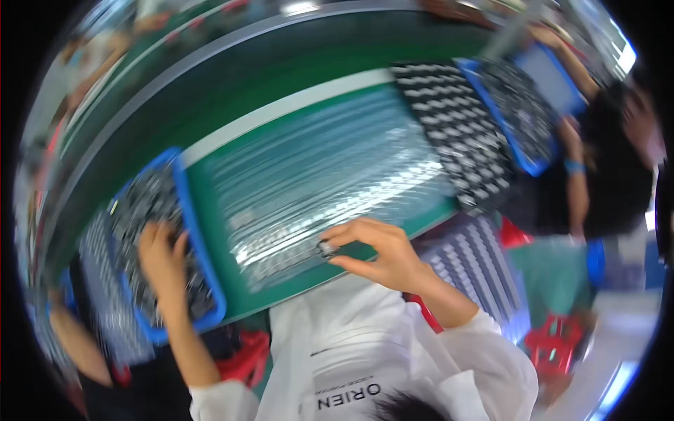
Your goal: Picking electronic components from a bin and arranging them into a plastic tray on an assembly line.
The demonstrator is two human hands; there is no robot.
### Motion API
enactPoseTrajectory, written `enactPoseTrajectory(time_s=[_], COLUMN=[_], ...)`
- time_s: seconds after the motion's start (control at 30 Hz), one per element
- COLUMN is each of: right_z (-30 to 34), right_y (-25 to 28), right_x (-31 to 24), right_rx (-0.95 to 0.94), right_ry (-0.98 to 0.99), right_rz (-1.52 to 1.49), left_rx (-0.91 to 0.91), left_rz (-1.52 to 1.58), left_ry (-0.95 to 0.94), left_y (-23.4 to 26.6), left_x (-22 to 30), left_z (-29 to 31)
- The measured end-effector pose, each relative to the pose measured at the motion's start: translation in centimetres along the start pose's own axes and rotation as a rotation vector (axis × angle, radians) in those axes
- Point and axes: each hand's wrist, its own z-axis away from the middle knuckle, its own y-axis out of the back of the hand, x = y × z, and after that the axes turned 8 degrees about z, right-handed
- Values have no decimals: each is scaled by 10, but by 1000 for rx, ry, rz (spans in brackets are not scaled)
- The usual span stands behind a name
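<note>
Pinched in the right hand (382,252), a small dark part (327,248) sits over the clear tray (316,182). Left hand (163,254) rests spread open in the blue bin (184,203). Best seat it squarely.

The person wears a white garment with long sleeves. The right sleeve (491,351) is wide and loose, with soft folds, and it ends a little before the wrist, so the wrist and the right hand (379,252) are bare. The left sleeve (210,403) is seen only at the lower edge of the picture; above it the forearm and the left hand (163,256) are bare too. On the chest (344,365) of the garment there is some dark printed lettering and a few thin dark lines. No gloves, rings or watch can be seen on either hand. At the bottom edge a bit of dark hair (407,410) shows.
</note>
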Motion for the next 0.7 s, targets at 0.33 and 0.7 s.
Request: enactPoseTrajectory(time_s=[0.33,0.7], right_z=[81,49], right_y=[225,267], right_x=[117,176], right_rx=[497,94], right_ry=[-324,-156], right_rz=[704,825], left_rx=[73,-38], left_rz=[867,1108], left_ry=[244,461], left_y=[10,10], left_x=[-44,11], left_z=[8,19])
